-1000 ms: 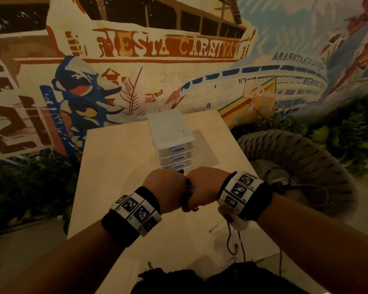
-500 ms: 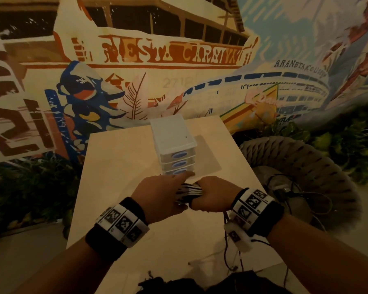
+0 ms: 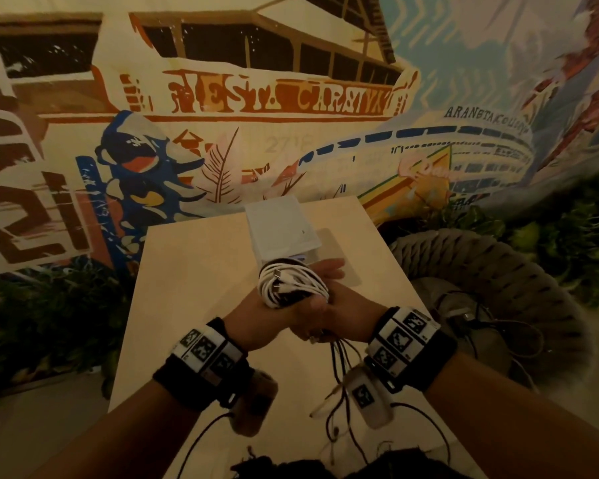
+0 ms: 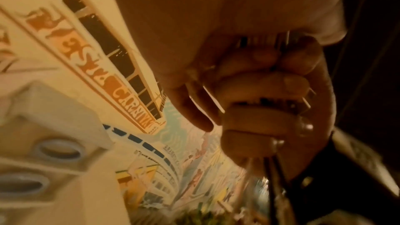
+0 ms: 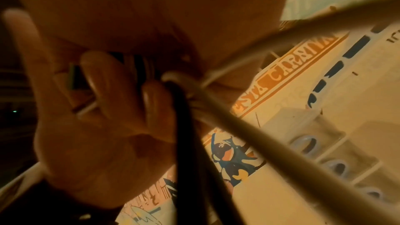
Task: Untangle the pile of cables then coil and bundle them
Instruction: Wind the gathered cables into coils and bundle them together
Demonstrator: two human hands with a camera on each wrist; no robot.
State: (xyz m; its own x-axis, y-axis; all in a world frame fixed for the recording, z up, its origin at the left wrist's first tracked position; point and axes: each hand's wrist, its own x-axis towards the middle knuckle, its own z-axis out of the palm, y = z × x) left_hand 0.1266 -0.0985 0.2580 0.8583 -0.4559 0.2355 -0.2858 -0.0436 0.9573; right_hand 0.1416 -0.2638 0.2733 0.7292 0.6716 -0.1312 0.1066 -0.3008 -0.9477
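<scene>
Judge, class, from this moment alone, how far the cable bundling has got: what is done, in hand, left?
Done: a coil of white and dark cable is wound into loops. In hand: the left hand and right hand meet at the coil, gripping it. Left: loose dark cables dangle below the hands unwound, and no tie is visible on the coil.

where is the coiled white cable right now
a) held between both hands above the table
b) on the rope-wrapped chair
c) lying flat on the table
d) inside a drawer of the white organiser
a: the coiled white cable sits gripped between the left hand and right hand, above the table, in front of the white drawer unit.
</scene>
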